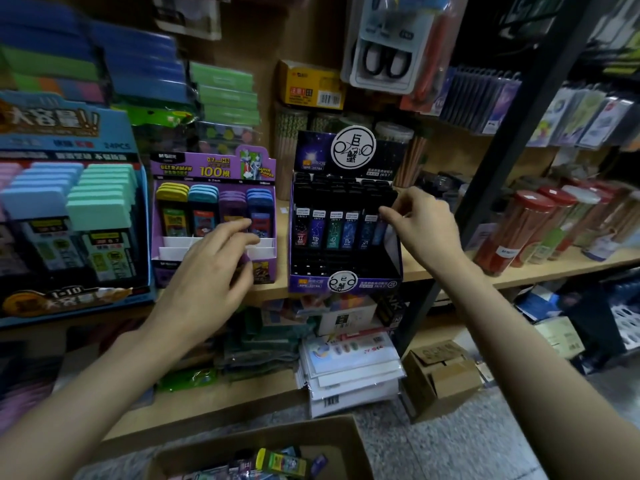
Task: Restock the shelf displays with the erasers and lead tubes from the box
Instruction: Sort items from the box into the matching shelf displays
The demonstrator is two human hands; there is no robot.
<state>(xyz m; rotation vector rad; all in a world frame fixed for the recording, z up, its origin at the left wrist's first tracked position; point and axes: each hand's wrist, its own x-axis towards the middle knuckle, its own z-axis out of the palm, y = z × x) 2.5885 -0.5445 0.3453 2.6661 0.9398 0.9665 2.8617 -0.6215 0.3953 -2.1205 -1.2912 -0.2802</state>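
I see the open brown cardboard box [349, 441] nearest, loose colourful plastic lead tubes [281, 463] inside. Left hand [211, 268] reaches palm-down over the purple card display [214, 168], fingers loosely bent above its white slots; can't tell if it holds anything. Right hand [422, 226] pinches the top of a slim blue lead tube [380, 233] at the right end of the front row in the dark glossy card display [346, 282]

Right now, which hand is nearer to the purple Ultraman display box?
The left hand. It is at the front of the purple display box. The right hand is further right, pinching a lead tube in the dark display box.
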